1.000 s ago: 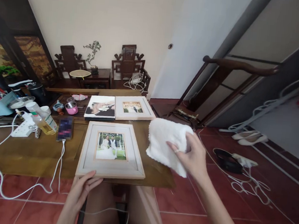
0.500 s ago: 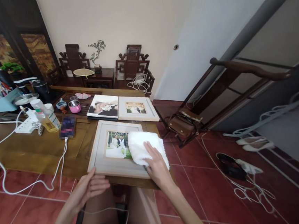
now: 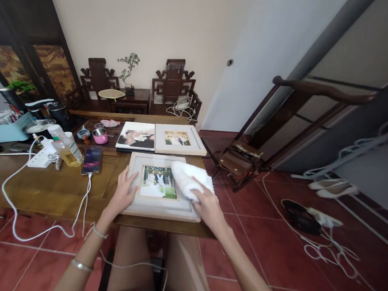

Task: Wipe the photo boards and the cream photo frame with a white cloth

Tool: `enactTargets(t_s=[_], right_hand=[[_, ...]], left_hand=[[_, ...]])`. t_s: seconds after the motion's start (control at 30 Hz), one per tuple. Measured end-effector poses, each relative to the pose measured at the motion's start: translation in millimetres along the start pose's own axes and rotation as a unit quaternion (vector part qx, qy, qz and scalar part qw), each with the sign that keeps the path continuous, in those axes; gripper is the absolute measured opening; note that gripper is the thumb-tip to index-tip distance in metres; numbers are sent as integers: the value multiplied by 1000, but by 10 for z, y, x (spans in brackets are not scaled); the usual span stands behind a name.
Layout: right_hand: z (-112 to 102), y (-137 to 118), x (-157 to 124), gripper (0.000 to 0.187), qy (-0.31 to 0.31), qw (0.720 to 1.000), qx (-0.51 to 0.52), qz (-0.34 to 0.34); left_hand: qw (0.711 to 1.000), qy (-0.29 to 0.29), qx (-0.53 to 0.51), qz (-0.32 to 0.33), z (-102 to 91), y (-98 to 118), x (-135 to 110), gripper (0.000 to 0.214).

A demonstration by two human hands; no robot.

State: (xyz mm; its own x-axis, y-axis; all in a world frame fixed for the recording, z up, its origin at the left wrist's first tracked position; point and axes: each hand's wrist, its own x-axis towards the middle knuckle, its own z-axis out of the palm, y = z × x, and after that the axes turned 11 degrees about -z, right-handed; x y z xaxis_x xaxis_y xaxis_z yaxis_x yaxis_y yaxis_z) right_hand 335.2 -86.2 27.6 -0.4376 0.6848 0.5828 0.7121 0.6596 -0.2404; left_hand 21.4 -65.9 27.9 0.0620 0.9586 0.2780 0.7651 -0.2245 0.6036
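Observation:
A light wooden picture frame [image 3: 130, 205] with a wide pale mat lies face up near the table's front edge. Its photo [image 3: 158, 182] shows two people dressed in white on a lawn. My left hand [image 3: 123, 191] grips the left side of this frame, thumb and fingers over its border. In my right hand [image 3: 207, 204] is a bunched white cloth [image 3: 191, 178], resting on the frame's right side and covering that border and the photo's upper right edge.
Behind the frame lie a photo album [image 3: 136, 136] and a second picture frame [image 3: 199, 146]. To the left are a phone [image 3: 91, 160] on a cable, an oil-coloured bottle [image 3: 67, 150], a power strip [image 3: 40, 157] and a pink cup [image 3: 99, 136]. A wooden chair [image 3: 240, 161] holds a brown bag.
My left hand has moved up from the frame's lower left corner to its left side. The frame has shifted slightly away from me. The cloth is more bunched in my right hand.

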Motion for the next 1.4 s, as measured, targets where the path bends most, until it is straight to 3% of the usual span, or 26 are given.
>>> enactTargets(t_s=[0.07,0.13,0.23,0.37,0.5,0.73,0.83,0.93,1.07,1.2,1.4], right_hand=[[-38,93,145,44,21,999,-36,35],[-32,172,355,46,18,997,-73,27],[80,228,684,52,-56,992,-115,-19],[250,211,896,54,-169,975,-142,-17],[188,98,797,56,-198,970,-136,-26],[-335,-518,276,55,-262,958,-96,-63],[-421,-620,147,59,-266,960,-76,-51],[-290,-469,208,59,-228,970,-83,-23],[29,-78,576,51,-160,982,-104,3],[239,170,889,49,-149,982,-117,7],[234,176,733,49,-172,979,-93,-54]], left_hand=[[999,10,2,42,33,-41,43,42],[998,5,-2,67,52,-76,70,46],[997,-13,-1,82,83,-117,93,52],[998,-31,21,56,121,-109,83,58],[998,-38,44,17,135,-53,47,58],[992,-47,116,-10,88,101,68,53],[990,-44,133,0,65,125,105,51],[991,-47,123,10,70,79,119,51],[994,-55,92,12,102,-16,99,57],[997,-41,64,16,111,-38,126,56],[998,2,54,31,113,-48,344,50]])
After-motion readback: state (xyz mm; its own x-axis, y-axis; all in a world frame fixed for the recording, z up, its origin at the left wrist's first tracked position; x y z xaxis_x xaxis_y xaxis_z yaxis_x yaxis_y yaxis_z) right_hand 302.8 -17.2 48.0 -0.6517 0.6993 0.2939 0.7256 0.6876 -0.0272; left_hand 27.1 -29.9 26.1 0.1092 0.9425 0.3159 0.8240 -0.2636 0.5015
